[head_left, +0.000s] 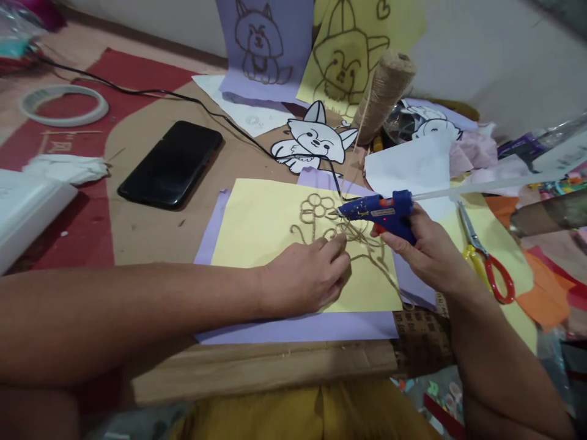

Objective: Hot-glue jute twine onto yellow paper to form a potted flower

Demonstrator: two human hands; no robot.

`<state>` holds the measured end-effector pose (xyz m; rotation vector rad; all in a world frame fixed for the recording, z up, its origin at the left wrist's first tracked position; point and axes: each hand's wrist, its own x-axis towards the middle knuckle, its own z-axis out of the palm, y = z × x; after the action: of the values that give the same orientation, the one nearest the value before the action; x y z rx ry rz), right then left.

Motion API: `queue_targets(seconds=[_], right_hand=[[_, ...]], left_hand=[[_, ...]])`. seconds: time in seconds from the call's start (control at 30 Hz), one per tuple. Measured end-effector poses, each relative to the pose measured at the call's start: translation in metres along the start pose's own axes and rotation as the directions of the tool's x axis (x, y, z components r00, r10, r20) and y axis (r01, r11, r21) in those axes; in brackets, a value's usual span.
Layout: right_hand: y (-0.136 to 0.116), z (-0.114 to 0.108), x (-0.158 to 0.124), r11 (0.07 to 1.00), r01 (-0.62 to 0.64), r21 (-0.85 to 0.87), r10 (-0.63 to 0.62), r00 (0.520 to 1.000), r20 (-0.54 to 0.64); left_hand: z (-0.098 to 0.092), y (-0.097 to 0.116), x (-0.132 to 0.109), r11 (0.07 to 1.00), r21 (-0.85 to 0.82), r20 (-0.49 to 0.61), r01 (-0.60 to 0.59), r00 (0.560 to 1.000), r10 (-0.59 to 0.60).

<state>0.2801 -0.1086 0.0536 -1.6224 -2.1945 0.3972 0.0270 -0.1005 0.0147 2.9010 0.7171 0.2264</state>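
Note:
My right hand [424, 247] grips a blue hot glue gun [383, 212], its nozzle pointing left at the twine on a yellow paper sheet [261, 235]. The twine [316, 217] forms a flower outline glued on that sheet. My left hand [309, 275] rests on the yellow sheet, fingers pinched together on the twine just below the nozzle. A lilac sheet [298, 327] lies under the yellow one. A spool of jute twine [385, 91] stands behind, its strand running down toward my hands.
A black phone [172, 164] lies left on cardboard, with a tape roll [62, 105] and tissue [68, 168] farther left. Scissors with red and yellow handles [488, 260] lie right. Cartoon animal cut-outs [314, 140] and twine drawings lean at the back. A black cable [183, 98] crosses the table.

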Motion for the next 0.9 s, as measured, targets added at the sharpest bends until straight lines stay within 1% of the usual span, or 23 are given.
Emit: queue_targets(seconds=[0.17,0.43,0.6,0.73,0.9], right_hand=[[-0.0021,0.0032,0.0023,0.998,0.009,-0.061,-0.009,1.0,0.01],[-0.0017,0.0058,0.004,0.989,0.011,-0.149,-0.007,1.0,0.027],[-0.0014,0.0057,0.0045,0.988,0.031,-0.15,-0.029,0.999,0.018],[-0.0034,0.0037,0.0033,0.989,0.027,-0.143,-0.026,1.0,0.005],[-0.0058,0.0039,0.003,0.991,0.018,-0.133,-0.014,0.999,0.029]], left_hand=[[0.0021,0.0007,-0.0006,1.0,0.022,-0.034,0.0,0.999,0.001],[0.0025,0.0,-0.0013,1.0,0.022,-0.054,0.002,0.999,-0.001],[0.0024,0.0006,-0.0007,1.0,0.015,-0.058,0.008,0.998,-0.007],[0.0007,0.001,-0.0002,1.0,0.013,-0.035,0.014,0.999,-0.013],[-0.0011,0.0009,-0.0001,1.0,-0.003,-0.018,0.021,1.0,-0.021]])
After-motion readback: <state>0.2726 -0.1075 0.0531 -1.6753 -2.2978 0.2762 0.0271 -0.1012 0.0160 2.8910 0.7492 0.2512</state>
